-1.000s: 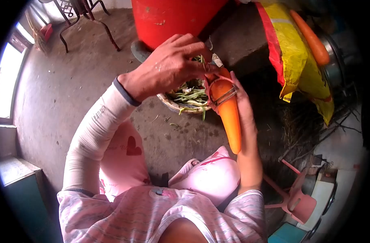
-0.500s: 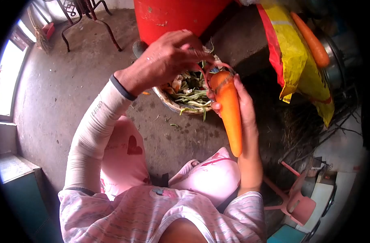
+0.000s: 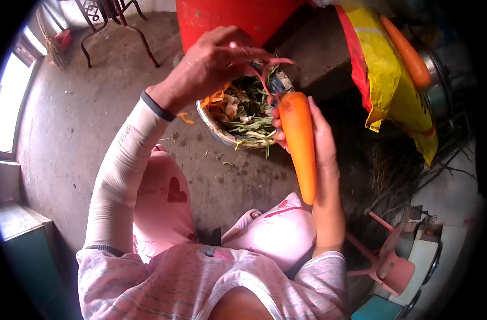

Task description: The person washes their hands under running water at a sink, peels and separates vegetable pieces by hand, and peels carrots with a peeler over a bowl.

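Note:
An orange carrot (image 3: 300, 152) lies lengthwise in my right hand (image 3: 322, 133), its thick end up by the fingers and its narrow end toward my body. The visible surface looks smooth, with a darker spot near the top. My left hand (image 3: 216, 60) is closed on a pink-red peeler (image 3: 262, 74), held just above and left of the carrot's thick end. Below both hands stands a round basin (image 3: 220, 135) with green bean pods, pale scraps and orange peelings (image 3: 216, 100). The peeler's blade is hard to make out.
A red tub (image 3: 222, 21) stands behind the basin. On the right are a yellow-and-red bag (image 3: 393, 80), another carrot (image 3: 409, 53) beside a metal pot (image 3: 438, 80), dry twigs (image 3: 409, 186) and a pink stool (image 3: 395, 272). Orange peelings (image 3: 187, 118) lie on the floor.
My left hand has moved up and left with the peeler, off the carrot's upper part. The carrot stays in my right hand, and more orange peelings show in the basin.

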`<state>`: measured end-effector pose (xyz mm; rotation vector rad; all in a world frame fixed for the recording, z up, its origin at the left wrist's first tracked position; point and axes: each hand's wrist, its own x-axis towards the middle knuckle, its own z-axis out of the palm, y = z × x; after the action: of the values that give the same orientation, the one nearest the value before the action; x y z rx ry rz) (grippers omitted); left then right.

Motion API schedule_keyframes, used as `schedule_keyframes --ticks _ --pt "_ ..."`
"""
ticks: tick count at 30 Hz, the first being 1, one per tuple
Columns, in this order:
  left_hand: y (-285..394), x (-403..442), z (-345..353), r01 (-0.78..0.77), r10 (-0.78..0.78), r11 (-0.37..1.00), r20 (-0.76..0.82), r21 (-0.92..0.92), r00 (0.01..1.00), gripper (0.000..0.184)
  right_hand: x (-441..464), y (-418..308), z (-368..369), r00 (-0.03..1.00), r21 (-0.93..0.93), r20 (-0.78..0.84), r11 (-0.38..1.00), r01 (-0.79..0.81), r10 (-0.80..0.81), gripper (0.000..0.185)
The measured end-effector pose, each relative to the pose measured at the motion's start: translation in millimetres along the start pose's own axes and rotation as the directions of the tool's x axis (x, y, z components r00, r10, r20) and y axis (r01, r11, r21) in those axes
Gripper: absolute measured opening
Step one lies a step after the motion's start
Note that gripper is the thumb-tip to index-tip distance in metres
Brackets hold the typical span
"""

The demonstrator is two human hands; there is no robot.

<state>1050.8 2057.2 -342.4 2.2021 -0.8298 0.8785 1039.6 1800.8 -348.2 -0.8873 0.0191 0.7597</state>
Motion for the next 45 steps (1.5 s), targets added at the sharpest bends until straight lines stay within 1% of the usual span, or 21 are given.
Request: schedule_keyframes --ticks 1,3,4,6,8,9,12,13,15,18,24,25,27,28,30,33,38,40,41,44,45 --pt "7 2 4 -0.062 0.062 0.998 0.017 -0.031 0.998 0.037 1 1 -6 0.996 0.014 0.083 1.0 -0.018 0.017 0.053" --pt "20 4 10 -0.2 0.2 0.98 0.058 0.0 0.978 0.038 0 2 -2 1.0 0.005 -0.009 1.0 0.011 -0.011 0.051" --pt "29 5 9 -0.19 0.194 0.981 0.094 -0.042 0.977 0.038 0 3 -1 0.998 0.001 -0.057 1.0 0.024 -0.024 0.05" --pt "27 5 13 -0.258 0.257 0.966 0.065 -0.003 0.964 0.037 -2 3 -1 0.999 -0.035 -0.01 0.998 0.045 -0.045 0.051" --pt "8 4 7 -0.201 0.194 0.977 0.086 0.07 0.977 0.037 -3 5 1 0.994 -0.003 0.064 0.996 0.085 -0.084 0.052" --pt "-1 1 6 -0.106 0.105 0.994 0.1 0.002 0.989 0.037 -3 3 0 0.999 -0.047 0.022 0.998 0.035 -0.034 0.054" --pt "-31 -7 2 -0.074 0.062 0.977 0.064 0.199 0.996 0.033 -2 0 1 0.994 -0.043 0.11 0.999 -0.012 0.017 0.055" --pt "-36 -9 2 0.061 -0.062 0.996 0.024 0.072 0.998 0.034 -2 -1 3 0.996 -0.022 0.088 1.0 -0.004 0.006 0.055" --pt "-31 -11 -1 0.047 -0.048 0.998 0.03 0.052 0.998 0.033 -5 -2 6 0.999 0.027 0.038 1.0 0.015 -0.016 0.057" --pt "-8 -3 2 -0.012 0.012 1.0 0.03 -0.011 0.999 0.037 0 -4 -4 0.996 0.083 0.084 0.996 -0.021 0.015 0.057" --pt "28 5 13 -0.238 0.238 0.971 0.091 -0.009 0.967 0.037 5 0 -17 0.999 -0.012 0.05 1.0 -0.004 0.005 0.054" --pt "24 5 12 -0.221 0.221 0.975 0.095 -0.015 0.971 0.036 3 3 -8 0.999 -0.009 -0.035 1.0 0.021 -0.022 0.054" --pt "5 4 8 -0.179 0.181 0.983 0.102 -0.026 0.978 0.034 1 0 -9 0.99 0.033 0.137 0.999 -0.043 0.039 0.056" --pt "-7 0 8 -0.091 0.091 0.996 0.036 0.007 0.995 0.032 2 -2 -8 0.972 0.05 0.227 0.996 -0.076 0.063 0.058" --pt "-31 -5 -5 -0.132 0.13 0.942 0.025 0.308 0.991 0.032 -3 -1 4 0.984 0.023 0.175 0.999 -0.031 0.027 0.062" --pt "-33 -13 -2 0.017 -0.011 0.988 -0.043 0.151 0.999 0.034 -4 -4 7 0.99 0.007 0.143 1.0 0.003 -0.004 0.064" --pt "2 0 -1 -0.041 0.041 0.998 0.015 -0.048 0.999 0.036 -2 -3 -4 0.999 -0.187 0.028 0.982 0.021 -0.016 0.066" --pt "12 2 1 -0.157 0.157 0.988 0.042 -0.007 0.987 0.037 -4 2 1 0.995 -0.296 -0.002 0.95 0.099 -0.104 0.068" --pt "20 4 1 -0.158 0.157 0.987 0.079 0.007 0.984 0.038 -4 3 2 0.989 -0.35 -0.013 0.927 0.135 -0.149 0.068" --pt "-5 -1 5 -0.113 0.114 0.992 0.007 -0.051 0.993 0.037 -6 1 -1 0.995 -0.371 0.026 0.923 0.097 -0.094 0.066" --pt "-9 -2 -4 -0.07 0.067 0.992 0.028 0.105 0.997 0.035 -9 1 9 0.992 -0.371 -0.004 0.921 0.115 -0.126 0.073"
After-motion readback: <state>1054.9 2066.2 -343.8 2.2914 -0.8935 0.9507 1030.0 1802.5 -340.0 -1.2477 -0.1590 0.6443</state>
